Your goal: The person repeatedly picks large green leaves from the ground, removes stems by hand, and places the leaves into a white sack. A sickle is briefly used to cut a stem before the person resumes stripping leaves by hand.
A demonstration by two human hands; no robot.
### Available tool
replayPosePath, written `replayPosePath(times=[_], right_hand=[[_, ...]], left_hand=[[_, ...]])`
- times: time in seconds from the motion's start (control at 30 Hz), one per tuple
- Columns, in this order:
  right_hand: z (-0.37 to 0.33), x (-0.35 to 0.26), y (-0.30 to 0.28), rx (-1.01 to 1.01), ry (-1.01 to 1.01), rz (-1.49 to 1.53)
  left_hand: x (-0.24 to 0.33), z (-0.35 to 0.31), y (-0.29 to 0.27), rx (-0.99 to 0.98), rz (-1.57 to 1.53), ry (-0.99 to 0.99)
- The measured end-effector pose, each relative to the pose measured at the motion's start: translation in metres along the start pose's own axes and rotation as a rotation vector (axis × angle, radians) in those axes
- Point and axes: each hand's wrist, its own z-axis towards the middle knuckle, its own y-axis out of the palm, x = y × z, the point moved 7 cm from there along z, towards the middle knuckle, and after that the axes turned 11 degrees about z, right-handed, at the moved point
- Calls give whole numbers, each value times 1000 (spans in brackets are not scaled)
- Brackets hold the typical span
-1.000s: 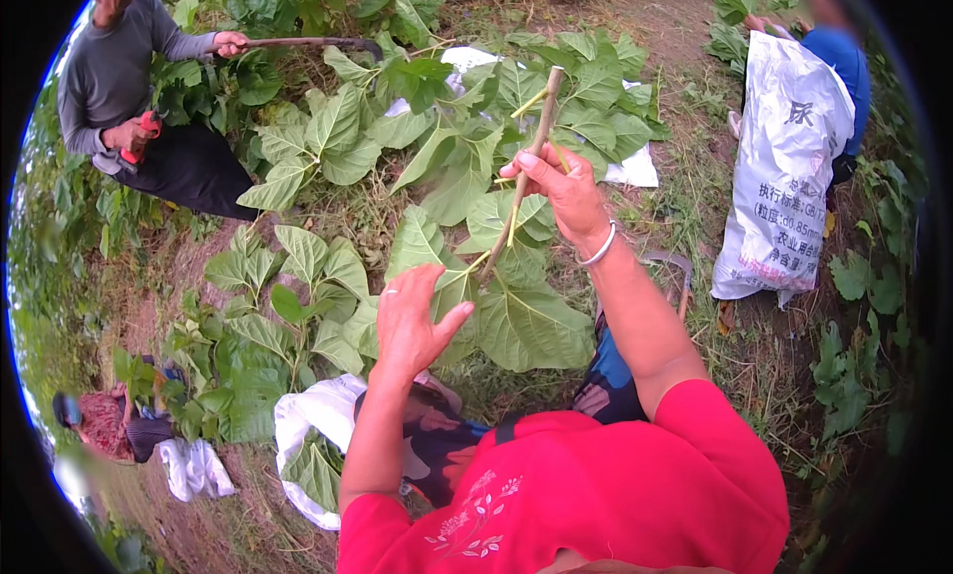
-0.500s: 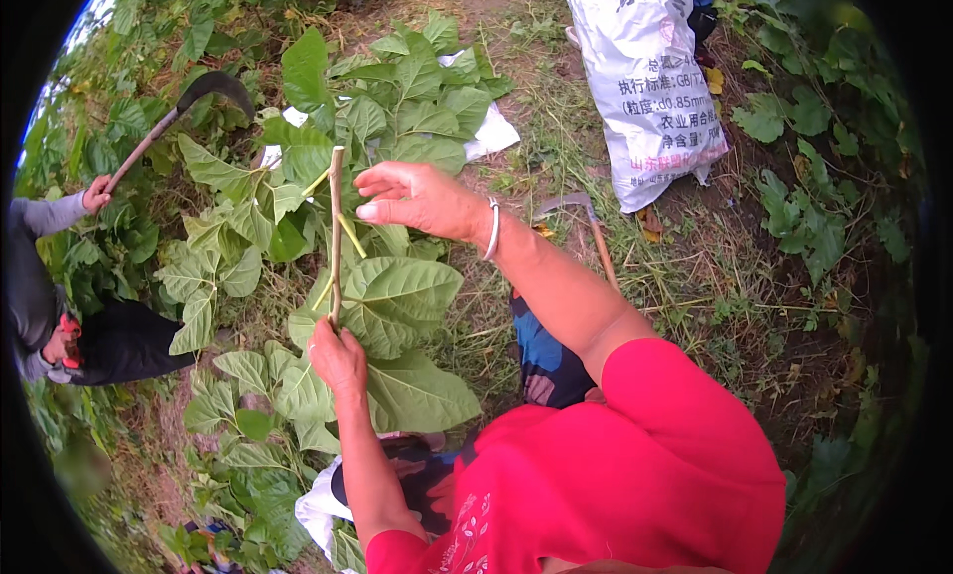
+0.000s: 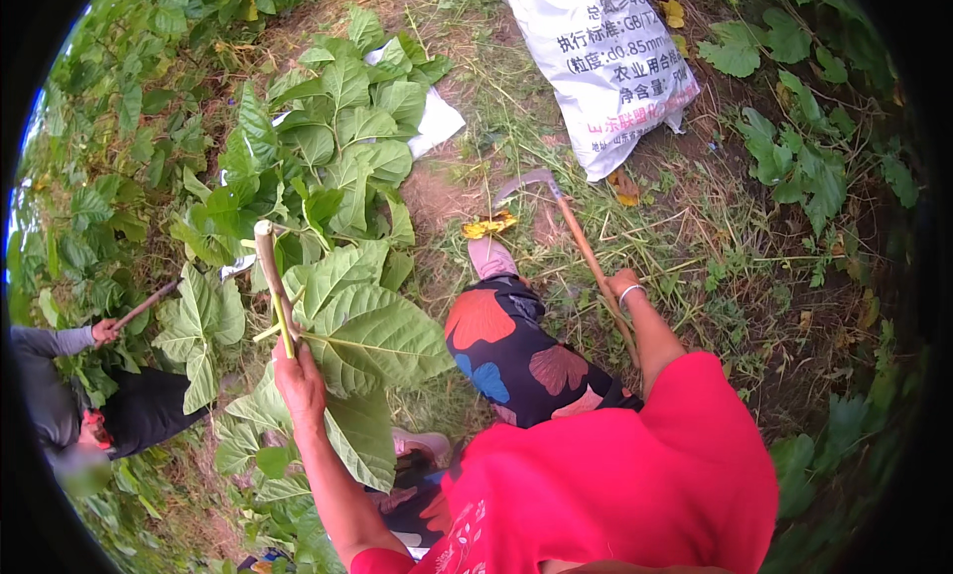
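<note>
My left hand is closed round the lower part of a cut leafy branch. The branch stands roughly upright, its pale cut end on top, with short green stalk stubs and broad green leaves hanging to its right. At the right, a sickle with a wooden handle and a curved metal blade lies on the grass. My right hand, a white bracelet at its wrist, has its fingers curled at the handle's middle; the fingertips are partly hidden.
Cut leafy branches are heaped over white sheeting ahead. A printed white sack stands at far right. Another person's hand holds a long tool handle at left. Leafy plants line both sides.
My right hand has left the branch top and dropped right to the sickle handle. The left hand still holds the branch, now tilted and lower left. The view has shifted a little.
</note>
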Motion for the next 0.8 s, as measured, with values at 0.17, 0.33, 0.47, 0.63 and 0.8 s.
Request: replayPosePath(times=[0.17, 0.33, 0.47, 0.63, 0.8], right_hand=[[-12, -2, 29, -76, 56, -125], [-31, -30, 21, -5, 28, -244], [-25, -30, 30, -124, -5, -282], [-28, -17, 32, -299, 73, 673], [-65, -38, -21, -388, -42, 833]], left_hand=[[65, 47, 2, -119, -70, 86], [97, 67, 22, -151, -236, 221], [117, 72, 36, -228, -298, 164], [121, 77, 53, -207, -139, 271], [141, 91, 65, -162, -58, 255]])
